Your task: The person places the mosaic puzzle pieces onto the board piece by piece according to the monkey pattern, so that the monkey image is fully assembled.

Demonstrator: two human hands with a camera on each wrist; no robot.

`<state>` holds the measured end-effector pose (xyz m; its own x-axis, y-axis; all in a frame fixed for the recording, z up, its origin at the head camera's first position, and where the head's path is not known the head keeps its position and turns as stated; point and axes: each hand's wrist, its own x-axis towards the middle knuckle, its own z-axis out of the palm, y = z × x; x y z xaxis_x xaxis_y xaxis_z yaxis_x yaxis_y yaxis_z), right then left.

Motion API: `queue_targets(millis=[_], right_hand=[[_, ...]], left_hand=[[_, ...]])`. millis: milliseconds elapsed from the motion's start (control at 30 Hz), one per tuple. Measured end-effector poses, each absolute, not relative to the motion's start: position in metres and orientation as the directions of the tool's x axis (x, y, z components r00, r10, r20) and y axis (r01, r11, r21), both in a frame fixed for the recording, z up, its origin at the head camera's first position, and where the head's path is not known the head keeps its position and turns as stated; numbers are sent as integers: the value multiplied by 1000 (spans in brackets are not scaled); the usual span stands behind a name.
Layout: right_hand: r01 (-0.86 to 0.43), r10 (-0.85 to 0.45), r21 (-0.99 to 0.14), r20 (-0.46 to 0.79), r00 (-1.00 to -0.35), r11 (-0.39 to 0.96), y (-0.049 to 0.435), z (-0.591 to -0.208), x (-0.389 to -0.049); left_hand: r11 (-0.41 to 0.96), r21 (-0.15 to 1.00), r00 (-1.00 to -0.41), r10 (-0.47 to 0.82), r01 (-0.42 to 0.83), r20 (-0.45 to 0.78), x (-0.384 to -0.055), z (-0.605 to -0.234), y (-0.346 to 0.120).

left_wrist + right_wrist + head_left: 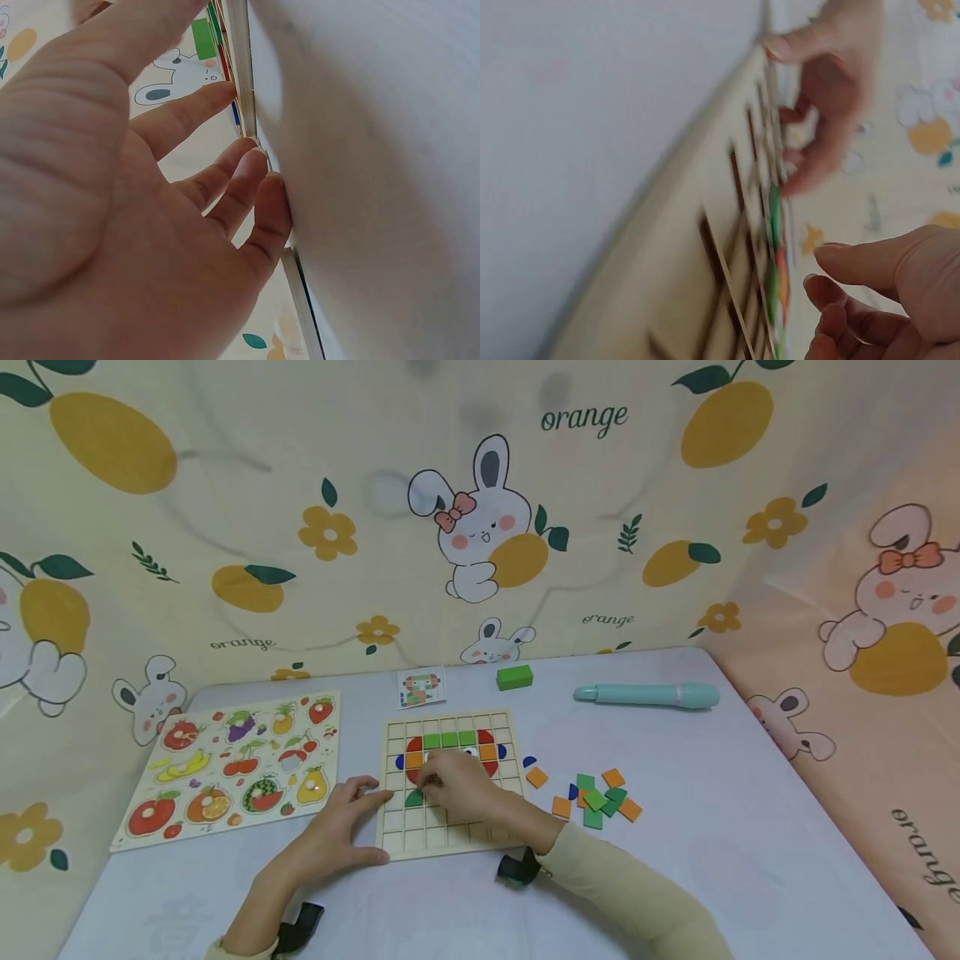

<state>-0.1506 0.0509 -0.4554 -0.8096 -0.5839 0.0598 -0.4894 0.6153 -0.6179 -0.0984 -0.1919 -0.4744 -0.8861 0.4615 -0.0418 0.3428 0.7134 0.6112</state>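
A wooden grid board (405,841) lies on the table, its upper rows holding green squares (450,739), red rounded pieces (483,737), orange squares (487,752) and blue half-circles (401,762). My left hand (341,827) rests at the board's left edge, fingers spread, fingertips against the rim. My right hand (461,785) is over the middle of the board, covering part of the pattern. Its thumb and index finger are bent near a green rounded piece (413,798) in a left cell. In the right wrist view nothing shows between that thumb (840,255) and the index finger.
Loose orange, green and blue pieces (595,800) lie right of the board. Behind it are a small pattern card (422,687) and a green block (515,677). A teal pen-shaped object (645,695) lies at back right, a fruit picture board (288,752) at left.
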Motion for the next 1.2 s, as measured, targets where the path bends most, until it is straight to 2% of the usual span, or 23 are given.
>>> queue_targets(millis=[200, 433, 667, 800, 1000, 1200], right_hand=[[-439, -499, -655, 108, -860, 615, 95, -444, -155], [-314, -429, -620, -41, -902, 719, 168, -434, -144], [-279, -375, -595, -41, -926, 754, 230, -442, -124], [-324, -388, -583, 16, -921, 745, 237, -454, -111], [-375, -346, -505, 154, -925, 777, 227, -469, -98], [-351, -325, -483, 140, -935, 802, 219, -470, -97]], left_hand=[[720, 617, -893, 446, 318, -60, -99, -475, -190], [725, 618, -895, 440, 305, -73, -99, -475, -189], [732, 608, -897, 435, 307, -72, -99, -474, -189], [738, 600, -898, 433, 308, -73, -99, -474, -189], [734, 601, -896, 439, 315, -66, -98, -474, -189], [730, 603, -894, 444, 320, -63, -99, -476, -190]])
